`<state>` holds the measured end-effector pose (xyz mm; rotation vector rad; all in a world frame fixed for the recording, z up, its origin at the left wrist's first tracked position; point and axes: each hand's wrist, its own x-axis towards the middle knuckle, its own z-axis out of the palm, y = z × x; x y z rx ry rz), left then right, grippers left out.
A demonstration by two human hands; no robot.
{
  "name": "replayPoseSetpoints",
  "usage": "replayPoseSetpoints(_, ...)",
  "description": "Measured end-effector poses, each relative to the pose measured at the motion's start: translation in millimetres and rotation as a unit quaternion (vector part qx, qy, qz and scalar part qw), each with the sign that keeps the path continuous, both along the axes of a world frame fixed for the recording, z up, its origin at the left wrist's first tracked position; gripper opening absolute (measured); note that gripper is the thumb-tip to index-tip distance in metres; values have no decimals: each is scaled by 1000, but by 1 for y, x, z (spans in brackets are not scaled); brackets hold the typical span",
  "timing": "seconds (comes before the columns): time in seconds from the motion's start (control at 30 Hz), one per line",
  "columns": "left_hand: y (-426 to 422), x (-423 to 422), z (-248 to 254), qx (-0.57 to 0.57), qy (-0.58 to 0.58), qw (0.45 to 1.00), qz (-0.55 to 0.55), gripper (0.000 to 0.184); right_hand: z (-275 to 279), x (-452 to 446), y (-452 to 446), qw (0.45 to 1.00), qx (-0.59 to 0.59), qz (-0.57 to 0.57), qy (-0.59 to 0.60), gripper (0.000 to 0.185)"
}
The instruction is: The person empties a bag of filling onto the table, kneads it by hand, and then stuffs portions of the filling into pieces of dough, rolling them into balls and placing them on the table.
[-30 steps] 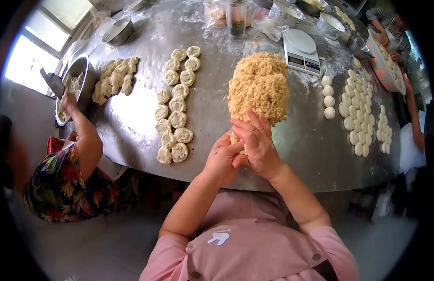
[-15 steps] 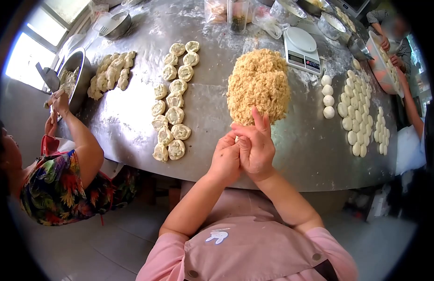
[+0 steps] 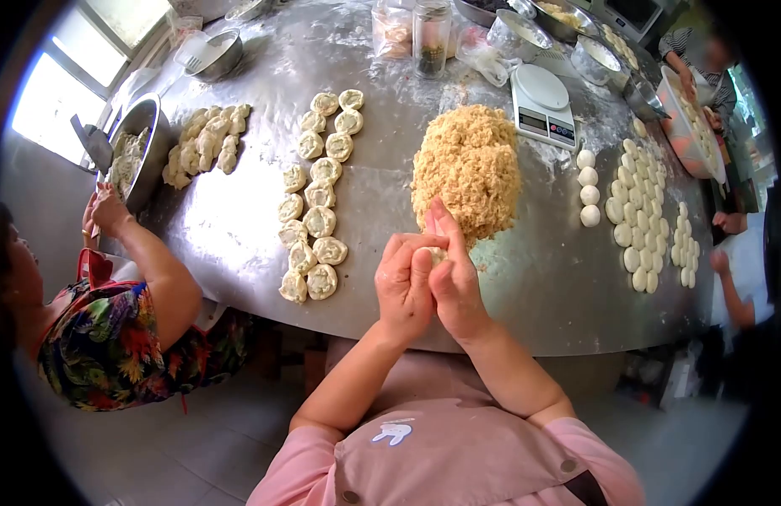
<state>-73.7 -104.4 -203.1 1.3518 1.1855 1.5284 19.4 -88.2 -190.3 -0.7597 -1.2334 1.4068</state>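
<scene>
My left hand point(image 3: 405, 285) and my right hand point(image 3: 458, 287) are pressed together near the table's front edge, both closed around a small piece of pale dough point(image 3: 436, 254). Only the top of the dough shows between the thumbs; the rest is hidden by the fingers. Just beyond my fingertips lies a large mound of crumbly tan filling point(image 3: 466, 173). To the left, flattened dough pieces with hollowed middles point(image 3: 320, 221) stand in two uneven columns.
Twisted dough lumps point(image 3: 207, 143) and a metal bowl point(image 3: 161, 156) are at left, beside a co-worker. A scale point(image 3: 544, 101), dough balls point(image 3: 589, 195) and many small ovals point(image 3: 639, 211) lie right. Other people stand at the far right beside a pink tub point(image 3: 690, 135).
My fingers have closed in around the dough, and its top shows again between my thumbs. The left co-worker's hands have moved off the scraper to the bowl's near rim.
</scene>
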Motion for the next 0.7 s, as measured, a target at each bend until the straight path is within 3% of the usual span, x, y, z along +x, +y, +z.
replayPoseSetpoints(0.03, 2, -2, -2, 42, 56, 998, 3, 29, 7, -2, -1, 999, 12, 0, -36, 89)
replayPoseSetpoints(0.07, 3, -2, -4, 62, 127, 990, 9, 44, -5, 2, 1, 998, 16, -11, -56, 84)
replayPoseSetpoints(0.17, 6, 2, -3, -6, 4, 1000, -14, 82, 17, 5, 5, 995, -27, 28, -96, 60)
replayPoseSetpoints(0.2, 4, -6, 10, -59, 56, 994, -75, 103, 9, -1, 6, 992, -75, -29, -92, 36)
replayPoseSetpoints(0.3, -1, 8, 7, -69, -129, 988, -51, 113, 12, 11, 16, 982, -80, -22, -167, 24)
replayPoseSetpoints(0.33, 0, 0, 11, -84, -156, 981, -80, 118, 15, 12, 17, 980, -34, -42, -193, 22)
replayPoseSetpoints(0.43, 2, -16, 2, -110, -192, 950, -222, 117, 13, 14, 14, 948, 95, -90, -291, 32)
replayPoseSetpoints(0.47, 1, -12, 4, -120, -297, 920, -224, 119, 9, 15, 14, 924, 163, -96, -333, 40)
replayPoseSetpoints(0.53, 1, -18, 13, -163, -265, 913, -264, 116, 0, 17, 18, 859, 294, -107, -406, 55)
replayPoseSetpoints(0.6, -4, -22, 16, -213, -274, 895, -279, 109, 7, 22, 19, 898, 200, -91, -381, 67)
replayPoseSetpoints(0.7, -6, -8, 10, -134, -153, 933, -298, 104, 2, 26, 20, 888, 179, -51, -420, 81)
